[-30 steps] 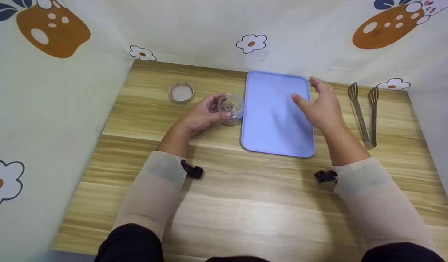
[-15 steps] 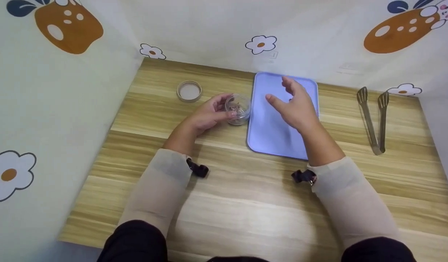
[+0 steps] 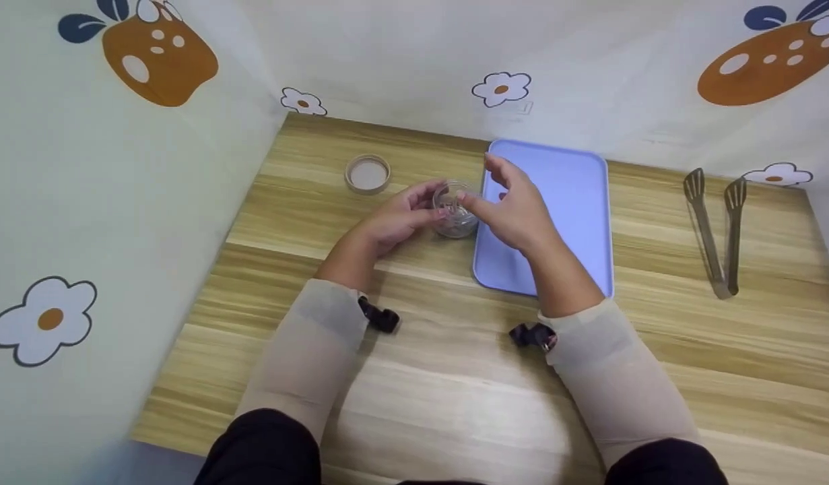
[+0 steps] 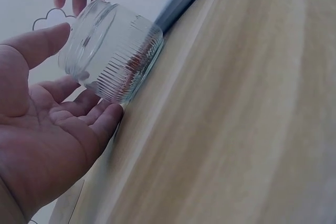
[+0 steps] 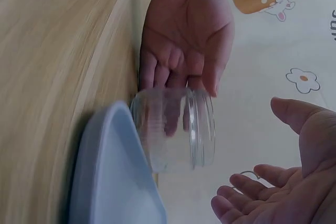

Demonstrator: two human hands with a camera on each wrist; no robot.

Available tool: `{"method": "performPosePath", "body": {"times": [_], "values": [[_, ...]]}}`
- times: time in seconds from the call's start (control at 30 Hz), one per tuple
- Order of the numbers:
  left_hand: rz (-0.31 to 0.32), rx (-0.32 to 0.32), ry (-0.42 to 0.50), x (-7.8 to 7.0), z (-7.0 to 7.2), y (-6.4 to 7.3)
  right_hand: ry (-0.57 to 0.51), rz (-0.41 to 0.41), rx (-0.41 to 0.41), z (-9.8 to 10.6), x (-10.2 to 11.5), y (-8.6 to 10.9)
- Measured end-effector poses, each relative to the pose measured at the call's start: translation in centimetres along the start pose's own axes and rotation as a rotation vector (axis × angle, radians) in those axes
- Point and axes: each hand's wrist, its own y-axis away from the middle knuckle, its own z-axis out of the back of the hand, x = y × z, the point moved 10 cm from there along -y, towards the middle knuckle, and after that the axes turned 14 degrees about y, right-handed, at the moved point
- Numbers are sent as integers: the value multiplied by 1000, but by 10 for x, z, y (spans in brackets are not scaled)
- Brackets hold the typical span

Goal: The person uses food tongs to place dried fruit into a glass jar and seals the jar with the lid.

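A clear glass jar [image 3: 456, 228] with small reddish-brown bits in its bottom stands upright on the table, close to the left side of a blue tray [image 3: 576, 222]. My left hand [image 3: 404, 219] holds the jar from the left, with its thumb by the rim and its fingers round the far side. Ribbed glass shows on the jar [image 4: 121, 51] in the left wrist view. Over the tray's left part hovers my right hand [image 3: 518, 212], thumb and fingers spread and holding nothing. In the right wrist view, the right hand [image 5: 299, 177] is apart from the jar.
A round brown-rimmed lid [image 3: 368, 174] lies on the table at the back left. Metal tongs [image 3: 714, 242] with slotted ends lie spread to the right of the tray. Patterned walls [image 3: 401, 60] border the wooden table [image 3: 441, 377] at the back and sides.
My right hand has moved left from the tray's right edge, across the tray, to near the jar. My left hand stays on the jar. The head view has shifted slightly.
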Motion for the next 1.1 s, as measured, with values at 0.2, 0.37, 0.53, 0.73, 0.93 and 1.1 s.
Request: {"method": "performPosePath", "body": {"times": [0.2,0.37,0.53,0.73,0.93,1.1], "values": [[3,5,-15,0,0,1,-43,4,17,-12,3,-2],[14,16,-5,1,-2,0,-59,21,51,-21,-5,-5],[13,17,-8,0,1,0,-51,41,115,-34,-17,-12],[-1,8,7,0,2,0,-95,24,164,-47,-32,-19],[10,-19,8,0,3,2,-113,-3,169,-53,-37,-22],[-22,-54,19,-8,6,1,-74,-11,162,-54,-40,-24]]}}
